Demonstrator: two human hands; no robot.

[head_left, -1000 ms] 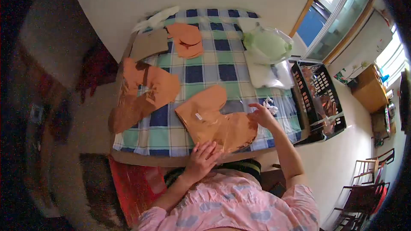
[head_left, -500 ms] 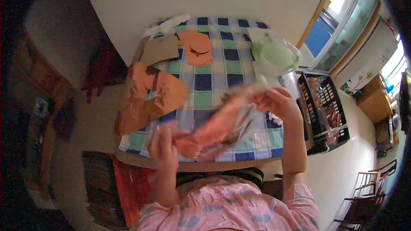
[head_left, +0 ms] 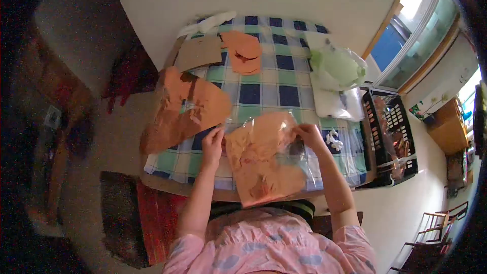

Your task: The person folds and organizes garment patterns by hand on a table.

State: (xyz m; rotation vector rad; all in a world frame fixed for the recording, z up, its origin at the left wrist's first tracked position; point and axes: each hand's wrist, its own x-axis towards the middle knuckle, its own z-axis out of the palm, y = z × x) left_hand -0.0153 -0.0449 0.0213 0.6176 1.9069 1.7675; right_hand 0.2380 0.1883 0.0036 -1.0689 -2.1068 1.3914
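Note:
Between my two hands hangs a clear plastic bag (head_left: 264,165) with an orange, folded, cloth-like piece inside, over the front edge of the checked bed or table cover. My left hand (head_left: 213,143) pinches its left upper side. My right hand (head_left: 308,137) grips the opposite side with closed fingers. A similar bagged orange piece (head_left: 210,106) lies just beyond my left hand. Farther back is an orange piece (head_left: 245,53) with a dark curved mark, beside a flat brown cardboard sheet (head_left: 200,53).
A pale green plastic bag (head_left: 337,66) and a pile of clear plastic bags (head_left: 337,104) lie at the right. Small white crumpled bits (head_left: 334,140) sit near my right hand. A black perforated crate (head_left: 390,127) holding wrapped items stands at the right edge. Checked cloth (head_left: 269,89) covers the surface.
The bagged orange piece was tilted and blurred; it now hangs spread and nearly upright. My right hand has come down and inward, while my left has moved up and slightly right.

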